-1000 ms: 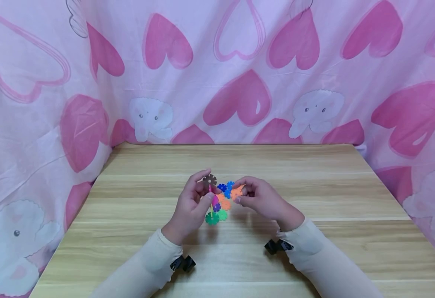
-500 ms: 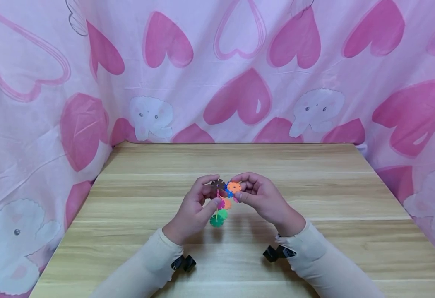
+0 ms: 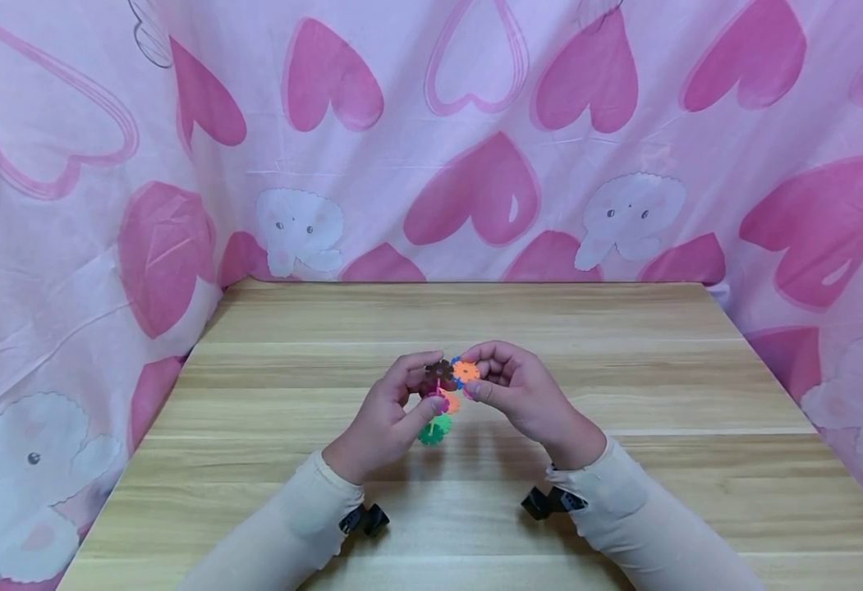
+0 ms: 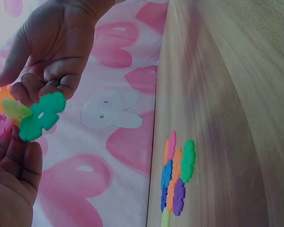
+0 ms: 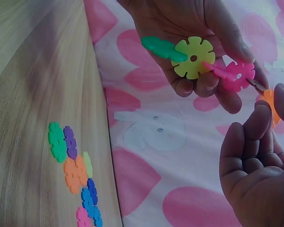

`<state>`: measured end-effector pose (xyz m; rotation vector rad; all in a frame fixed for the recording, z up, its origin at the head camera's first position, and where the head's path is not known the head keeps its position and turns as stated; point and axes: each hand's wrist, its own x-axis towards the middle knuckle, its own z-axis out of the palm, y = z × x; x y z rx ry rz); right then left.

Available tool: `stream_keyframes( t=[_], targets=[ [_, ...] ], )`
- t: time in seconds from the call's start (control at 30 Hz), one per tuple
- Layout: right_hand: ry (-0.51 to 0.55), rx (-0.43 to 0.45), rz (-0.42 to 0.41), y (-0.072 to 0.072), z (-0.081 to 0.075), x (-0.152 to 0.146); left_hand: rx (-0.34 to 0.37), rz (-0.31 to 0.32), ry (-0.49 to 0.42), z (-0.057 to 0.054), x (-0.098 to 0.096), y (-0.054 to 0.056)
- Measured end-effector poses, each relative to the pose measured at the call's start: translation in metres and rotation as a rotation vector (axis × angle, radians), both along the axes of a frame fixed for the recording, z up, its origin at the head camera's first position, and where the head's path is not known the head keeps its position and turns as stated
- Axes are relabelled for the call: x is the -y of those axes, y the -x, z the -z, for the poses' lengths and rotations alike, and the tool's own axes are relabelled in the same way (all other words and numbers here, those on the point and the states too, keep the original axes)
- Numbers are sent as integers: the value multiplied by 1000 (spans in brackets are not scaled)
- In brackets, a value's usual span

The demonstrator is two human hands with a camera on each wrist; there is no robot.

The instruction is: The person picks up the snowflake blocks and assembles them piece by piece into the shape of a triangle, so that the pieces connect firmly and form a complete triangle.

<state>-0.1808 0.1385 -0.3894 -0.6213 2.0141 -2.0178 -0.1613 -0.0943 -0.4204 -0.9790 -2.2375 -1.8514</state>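
My left hand (image 3: 383, 419) holds a chain of joined plastic snowflake discs between its thumb and fingers. The chain has a green disc (image 4: 42, 116) at its lower end, then a yellow disc (image 5: 193, 57), pink discs (image 5: 239, 75) and a dark brown disc (image 3: 439, 371) on top. Facing it, my right hand (image 3: 527, 402) pinches an orange disc (image 3: 465, 372) between thumb and fingertips. The orange disc's edge meets the brown disc's edge in the head view. Seen from the right wrist, the brown disc shows edge-on beside the orange one.
Loose snowflake discs lie grouped on the wooden table (image 3: 623, 353) beyond the hands, among them a green disc (image 5: 57, 142), a purple disc (image 4: 179, 196) and a blue disc (image 5: 89, 196). A pink heart-patterned cloth (image 3: 468, 98) hangs behind and at both sides.
My left hand has shifted slightly right, bringing the brown disc against the orange one. My right hand has turned the orange disc and raised it a little, still pinching it.
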Motion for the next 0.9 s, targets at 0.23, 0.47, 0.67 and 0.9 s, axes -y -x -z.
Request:
stream_keyframes(
  t=[0.23, 0.47, 0.67, 0.9],
  targets=[
    [3, 11, -18, -1, 2, 3, -21, -13, 0, 0, -1, -1],
    [-12, 22, -13, -1, 3, 4, 12, -30, 11, 0, -2, -1],
    [-50, -4, -1, -2, 3, 4, 36, -57, 69, -1, -3, -2],
    [-110, -27, -8, 6, 6, 2, -14, -125, 45, 1, -3, 0]
  ],
)
